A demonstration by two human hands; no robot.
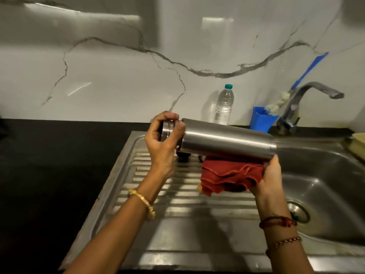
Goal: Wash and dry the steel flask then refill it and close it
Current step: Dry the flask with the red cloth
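The steel flask (227, 140) lies sideways in the air above the ribbed drainboard (177, 196), its neck to the left. My left hand (164, 139) is wrapped around the flask's steel cap (168, 128) at the neck end. My right hand (270, 178) presses a folded red cloth (231, 177) against the underside of the flask near its base. A clear plastic water bottle (224, 104) with a green cap stands upright against the wall behind.
The steel sink basin (325, 186) with its drain (298, 211) lies to the right. A tap (308, 95) and a blue holder (261, 119) stand at the back right. Black countertop (49, 165) spreads to the left. A small dark object sits under the flask's neck.
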